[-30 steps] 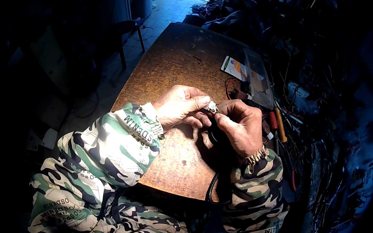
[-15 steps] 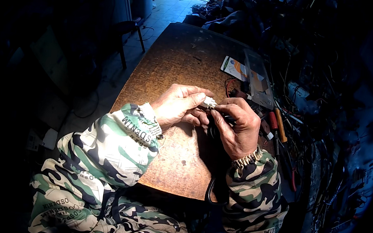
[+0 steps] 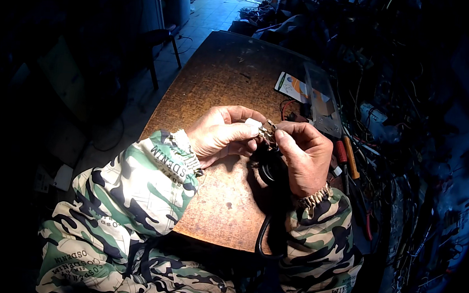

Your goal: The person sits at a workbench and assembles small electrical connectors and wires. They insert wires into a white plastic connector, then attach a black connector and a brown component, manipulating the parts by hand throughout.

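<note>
Lettering (image 3: pixel 163 164) marks camouflage sleeves (image 3: pixel 144 194); left hand (image 3: pixel 217 135) pinches white connector (image 3: pixel 254 123), right hand (image 3: pixel 307 157) thin wire ends (image 3: pixel 271 125)

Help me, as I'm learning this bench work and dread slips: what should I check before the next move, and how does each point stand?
1. White piece secure in the left hand: ok, held between thumb and fingers.
2. Right hand gripping a small metal part: cannot tell, fingertips hide it.
3. Light on the work: ok, both hands brightly lit.
4. Black cable away from the table's near edge: not ok, it loops there.
5. Red-handled tool and orange-handled tool clear of the fingertips: ok, right of the right hand.
</note>
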Demonstrator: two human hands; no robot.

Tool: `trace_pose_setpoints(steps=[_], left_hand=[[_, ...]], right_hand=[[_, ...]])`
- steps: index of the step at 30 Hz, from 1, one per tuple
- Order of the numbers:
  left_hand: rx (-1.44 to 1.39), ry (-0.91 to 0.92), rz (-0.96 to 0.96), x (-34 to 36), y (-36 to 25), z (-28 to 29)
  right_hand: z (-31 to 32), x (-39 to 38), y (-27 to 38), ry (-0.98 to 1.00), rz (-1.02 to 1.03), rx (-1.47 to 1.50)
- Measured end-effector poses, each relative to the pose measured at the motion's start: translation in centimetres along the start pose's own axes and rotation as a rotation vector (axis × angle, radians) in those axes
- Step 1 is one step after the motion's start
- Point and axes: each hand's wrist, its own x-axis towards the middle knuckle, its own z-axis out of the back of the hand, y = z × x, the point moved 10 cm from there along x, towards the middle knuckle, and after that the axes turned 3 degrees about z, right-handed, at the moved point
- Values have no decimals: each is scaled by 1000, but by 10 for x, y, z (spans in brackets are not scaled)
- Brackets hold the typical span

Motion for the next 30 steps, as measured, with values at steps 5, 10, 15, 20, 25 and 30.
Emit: trace_pose_setpoints(steps=[5,10,15,20,25,30], left_hand=[[151,-44,-26,-6,-7,-4],[150,-41,-46,-3,-6,-3],[159,-41,-68,-3,-6,-2],[155,-32,-65,-2,-5,-2],[175,-12,-77,0,-4,-3],[187,-22,-69,-4,-7,-4]], right_hand=[[-2,1,16,11,137,-307],[-2,0,24,35,188,-463],[-3,1,14,87,121,-372],[-3,1,18,89,166,-371],[-3,1,6,148,24,-327],[-5,3,5,167,-44,-221]])
